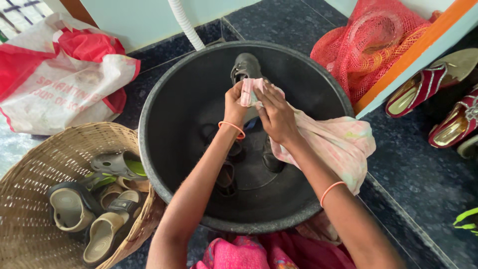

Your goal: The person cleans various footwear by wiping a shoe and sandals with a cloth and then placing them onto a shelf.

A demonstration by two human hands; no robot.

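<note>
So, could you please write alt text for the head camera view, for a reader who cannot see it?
Two bare hands, left hand and right hand, rub a pale pink cloth on a dark shoe over a large black tub holding more shoes. A woven basket of sandals sits at the left; red sandals lie at the right.

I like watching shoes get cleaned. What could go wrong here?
The cloth hangs over the tub's rim near the floor, so its loose end might pick up dirt. Both the left hand and right hand hold the grey shoe up; if their grip slips, it could drop onto the other shoes in the tub.
</note>
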